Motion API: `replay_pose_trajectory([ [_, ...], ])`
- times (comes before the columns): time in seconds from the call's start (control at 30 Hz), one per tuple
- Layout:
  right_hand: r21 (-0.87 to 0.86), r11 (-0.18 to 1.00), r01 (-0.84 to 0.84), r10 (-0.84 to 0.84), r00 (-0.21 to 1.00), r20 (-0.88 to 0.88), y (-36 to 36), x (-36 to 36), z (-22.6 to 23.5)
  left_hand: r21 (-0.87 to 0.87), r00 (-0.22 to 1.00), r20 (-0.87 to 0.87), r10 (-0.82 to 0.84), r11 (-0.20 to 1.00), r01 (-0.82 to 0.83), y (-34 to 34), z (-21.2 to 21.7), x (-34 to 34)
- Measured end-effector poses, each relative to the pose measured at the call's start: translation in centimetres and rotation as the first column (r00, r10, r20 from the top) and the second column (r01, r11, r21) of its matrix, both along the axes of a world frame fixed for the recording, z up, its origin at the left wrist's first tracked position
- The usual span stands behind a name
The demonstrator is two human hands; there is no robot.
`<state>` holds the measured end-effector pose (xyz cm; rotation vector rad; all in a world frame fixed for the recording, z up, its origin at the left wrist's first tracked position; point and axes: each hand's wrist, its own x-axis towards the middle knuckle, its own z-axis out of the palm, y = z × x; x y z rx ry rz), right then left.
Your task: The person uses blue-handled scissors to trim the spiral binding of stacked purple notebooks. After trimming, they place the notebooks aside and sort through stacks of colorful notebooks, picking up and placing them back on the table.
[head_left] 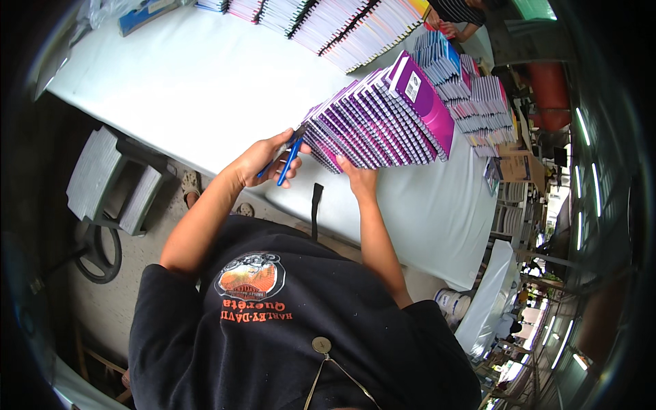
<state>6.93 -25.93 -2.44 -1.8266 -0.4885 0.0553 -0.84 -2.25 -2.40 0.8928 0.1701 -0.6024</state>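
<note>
Left hand (263,158) grips blue scissors (287,162); right hand (359,179) clasps the purple notebook stack (383,119)

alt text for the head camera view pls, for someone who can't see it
A person's left hand holds blue-handled scissors at a leaning row of purple spiral notebooks on a pale table, the right hand steadying the row's near end. More notebook rows lie beyond.

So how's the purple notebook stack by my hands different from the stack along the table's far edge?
The purple stack of spiral notebooks shows purple and magenta covers; the far stack of notebooks shows mostly white page edges with dark bands. The purple stack is touched by the right hand; the far stack lies untouched. Both are fanned, leaning rows on the white table.
</note>
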Motion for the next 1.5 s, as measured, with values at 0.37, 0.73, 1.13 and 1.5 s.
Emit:
replay_pose_trajectory([
  [0.37,-0.214,0.977,0.016,0.014,0.99,0.138,-0.1,0.0,0.2,-0.144,0.996,-0.053,0.072,0.986,-0.079,-0.9,-0.1,-0.5],
  [0.73,-0.215,0.976,0.021,0.027,0.975,0.221,-0.3,0.3,0.0,0.879,0.939,0.343,-0.02,0.359,-0.313,-2.7,1.5,-0.6],
  [1.13,-0.176,0.982,0.066,-0.02,0.968,0.25,-0.4,0.5,-0.7,-0.274,0.997,-0.046,0.07,0.958,-0.08,-1.2,-0.7,-1.0],
  [1.5,-0.197,0.979,0.059,-0.014,0.975,0.221,-0.6,0.6,-0.9,0.875,0.939,0.343,0.012,0.359,-0.324,-3.4,0.0,-0.7],
])
